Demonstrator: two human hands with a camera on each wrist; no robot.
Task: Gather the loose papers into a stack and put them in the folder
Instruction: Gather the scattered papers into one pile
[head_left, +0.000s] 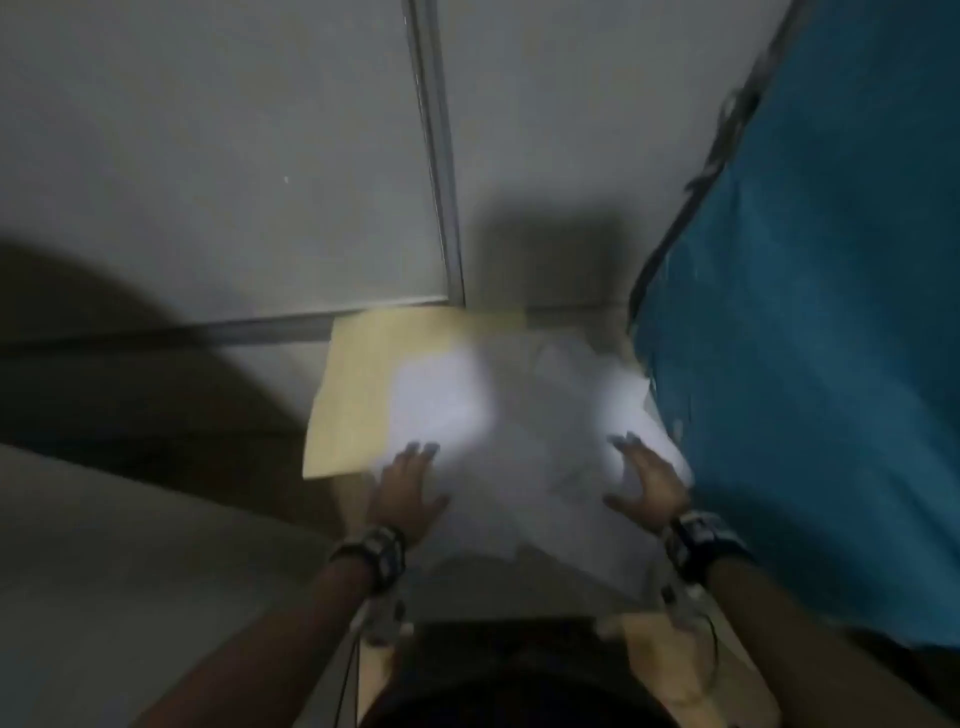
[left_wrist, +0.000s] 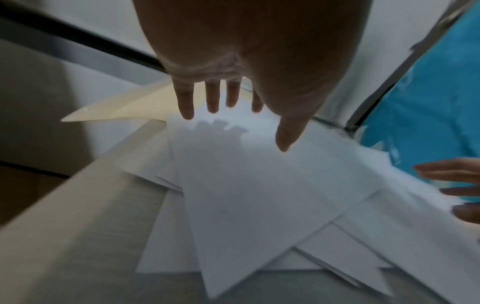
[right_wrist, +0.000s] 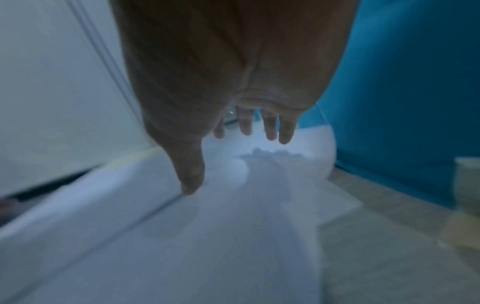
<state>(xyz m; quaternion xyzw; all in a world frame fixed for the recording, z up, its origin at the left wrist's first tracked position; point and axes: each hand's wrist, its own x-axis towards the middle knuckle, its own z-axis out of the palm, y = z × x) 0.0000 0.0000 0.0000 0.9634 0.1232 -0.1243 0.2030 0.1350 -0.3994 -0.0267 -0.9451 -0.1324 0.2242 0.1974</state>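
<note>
there's a big blue cloth (head_left: 810, 338) hanging down on the right, grey wall panels (head_left: 208, 156) behind with a metal strip (head_left: 436, 156) between them, pale surface (left_wrist: 78, 236) underneath, all pretty blurry.

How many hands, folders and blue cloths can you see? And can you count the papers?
Hands: 2, left and right
Folder: 1
Blue cloth: 1
Papers: several, overlapping, too blurred to count
Total without papers: 4
</note>
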